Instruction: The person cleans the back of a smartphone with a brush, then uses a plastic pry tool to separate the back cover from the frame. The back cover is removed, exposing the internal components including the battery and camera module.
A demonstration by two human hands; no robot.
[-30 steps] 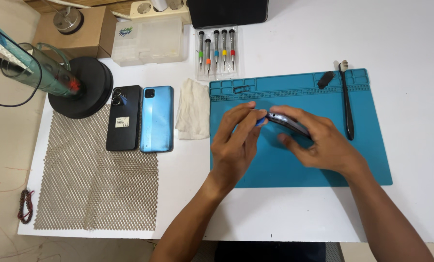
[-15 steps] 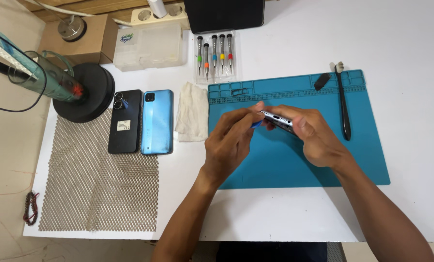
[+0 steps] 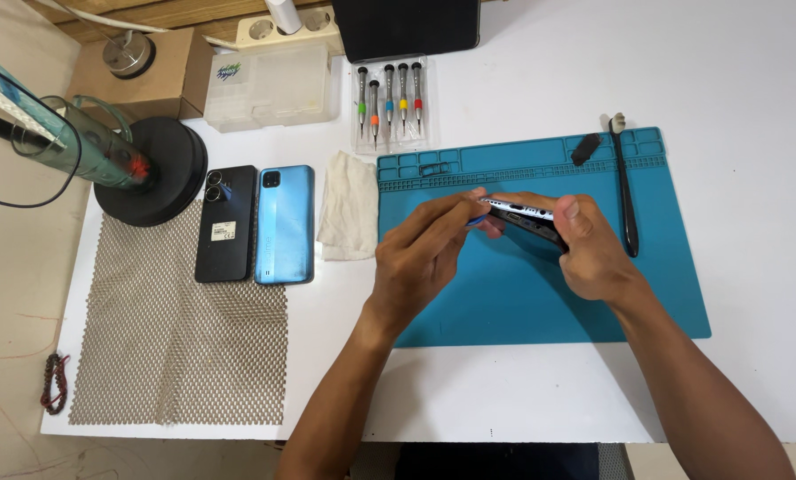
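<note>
— White tabletop (image 3: 540, 107), blue repair mat (image 3: 647, 293) on it. What's held?

— Right hand (image 3: 593, 253) grips a dark smartphone (image 3: 529, 220) edge-up above the mat; left hand (image 3: 420, 253) pinches a small blue pick (image 3: 476, 220) against its near-left corner.

— Risk?

— Prying too hard could crack it, I'd judge.

— Counts?

— Five screwdrivers (image 3: 389, 102) far off, two phones (image 3: 256, 222) lying left.

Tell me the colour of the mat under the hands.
Teal blue: the work mat shows plainly in the head view, below both hands.
</note>
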